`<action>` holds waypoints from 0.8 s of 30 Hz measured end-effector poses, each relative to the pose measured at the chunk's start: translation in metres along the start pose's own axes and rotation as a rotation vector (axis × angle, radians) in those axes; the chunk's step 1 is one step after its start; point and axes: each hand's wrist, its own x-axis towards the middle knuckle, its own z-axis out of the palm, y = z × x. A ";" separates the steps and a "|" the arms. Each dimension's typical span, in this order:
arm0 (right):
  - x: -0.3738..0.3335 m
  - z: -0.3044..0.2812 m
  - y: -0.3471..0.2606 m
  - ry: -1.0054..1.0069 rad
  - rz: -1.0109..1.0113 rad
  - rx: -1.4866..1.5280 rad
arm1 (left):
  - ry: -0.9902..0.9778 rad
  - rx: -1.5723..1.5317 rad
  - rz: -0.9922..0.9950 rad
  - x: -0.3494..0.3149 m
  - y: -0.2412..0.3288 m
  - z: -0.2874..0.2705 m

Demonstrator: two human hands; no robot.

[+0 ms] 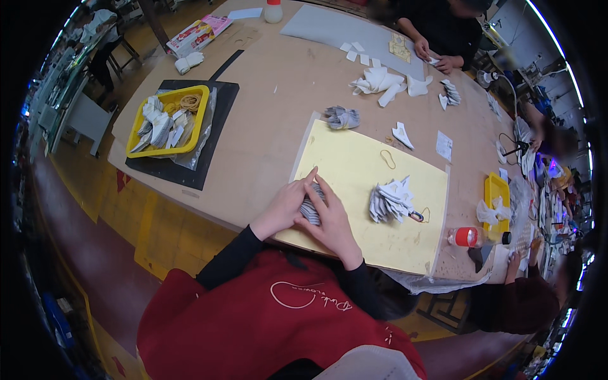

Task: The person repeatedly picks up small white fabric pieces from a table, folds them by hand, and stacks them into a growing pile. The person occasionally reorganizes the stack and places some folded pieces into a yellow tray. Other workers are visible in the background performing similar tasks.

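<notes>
Both my hands meet over a small stack of grey-white cut pieces (310,207) on a yellow mat (354,164). My left hand (285,206) cups the stack from the left, fingers closed around it. My right hand (329,218) presses on it from the right and above. To the right on the same mat lies a fanned pile of white cut pieces (391,199). A rubber band (387,159) rests on the mat farther back.
A yellow tray (197,126) of pieces and rubber bands sits on a black mat at left. A grey bundle (342,117) lies behind the yellow mat. A red-capped bottle (467,237) and small yellow tray (496,190) are at right. Other people work across and at right.
</notes>
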 end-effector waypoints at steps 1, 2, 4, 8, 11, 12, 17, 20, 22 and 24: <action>0.003 -0.003 -0.004 0.065 -0.001 -0.007 | -0.032 0.007 0.007 0.003 0.000 -0.002; 0.002 -0.002 -0.001 0.076 0.014 0.008 | -0.064 0.015 0.014 0.006 0.002 -0.004; 0.000 0.002 0.010 0.096 0.043 0.042 | -0.113 0.028 0.010 0.010 0.010 -0.006; 0.001 0.007 0.011 0.184 0.094 -0.015 | -0.149 0.025 -0.030 0.016 0.016 -0.006; 0.005 0.011 -0.001 0.271 0.059 -0.081 | -0.086 -0.003 0.006 0.014 0.007 0.000; 0.007 0.008 -0.008 0.285 0.010 -0.168 | -0.053 -0.012 0.028 0.013 0.004 0.002; 0.016 0.002 -0.009 0.155 -0.082 -0.349 | -0.083 -0.199 -0.016 0.017 0.005 0.000; 0.016 -0.011 0.001 0.016 -0.054 -0.263 | -0.099 -0.170 0.019 0.015 -0.007 0.002; 0.016 -0.019 0.004 -0.049 -0.044 -0.214 | -0.076 -0.152 0.010 0.013 -0.009 0.005; 0.014 -0.021 0.006 -0.009 -0.046 -0.198 | -0.048 -0.191 -0.081 0.012 0.000 0.001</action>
